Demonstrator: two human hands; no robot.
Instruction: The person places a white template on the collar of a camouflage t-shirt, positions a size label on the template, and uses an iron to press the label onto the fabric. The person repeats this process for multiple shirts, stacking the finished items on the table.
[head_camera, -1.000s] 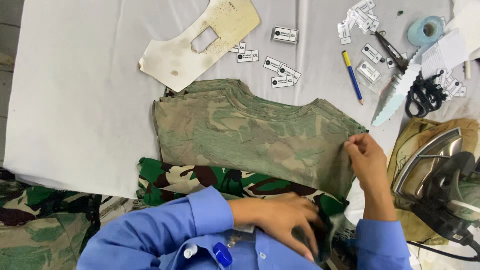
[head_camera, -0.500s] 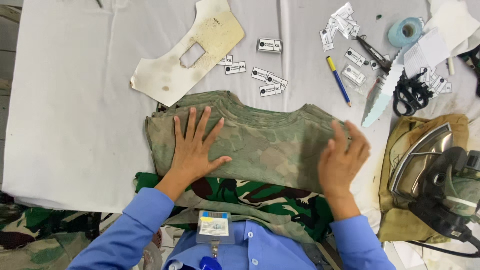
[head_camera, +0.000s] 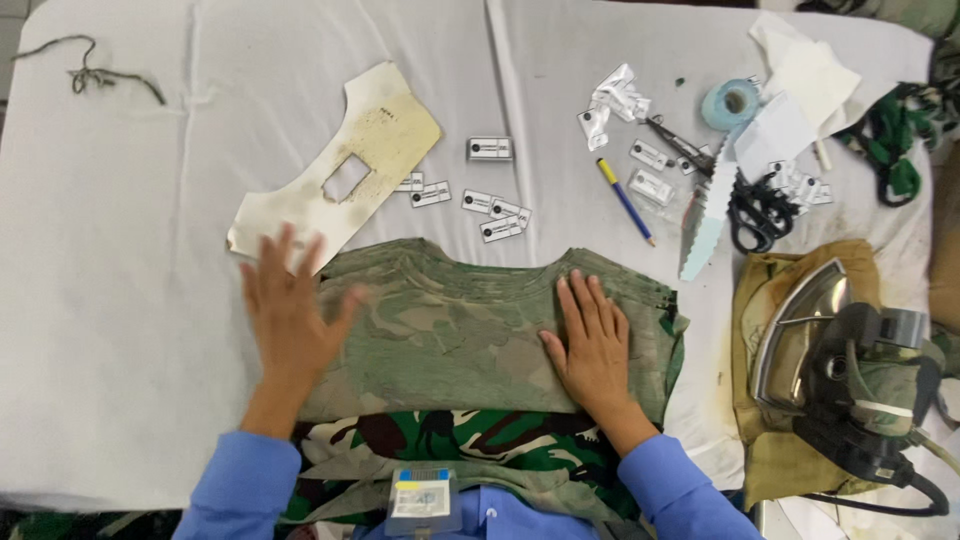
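Garment workshop, pressing/finishing station. Padded table covered in white cloth (head_camera: 120, 300) fills the frame, used as an ironing surface. Heavy industrial steam iron (head_camera: 835, 365) sits on a scorched tan pad (head_camera: 770, 470) at lower right. Stained cardboard template (head_camera: 340, 165) with a rectangular cut-out at upper centre-left. Small sew-in labels (head_camera: 490, 205) scattered at centre top. Black scissors (head_camera: 760, 210), blue pencil (head_camera: 625, 200), roll of pale blue tape (head_camera: 732, 103) at upper right. Stack of folded camouflage fabric pieces (head_camera: 470, 335) at centre bottom, more camouflage cloth at the table's near edge. Loose thread scrap (head_camera: 95, 75) at upper left.
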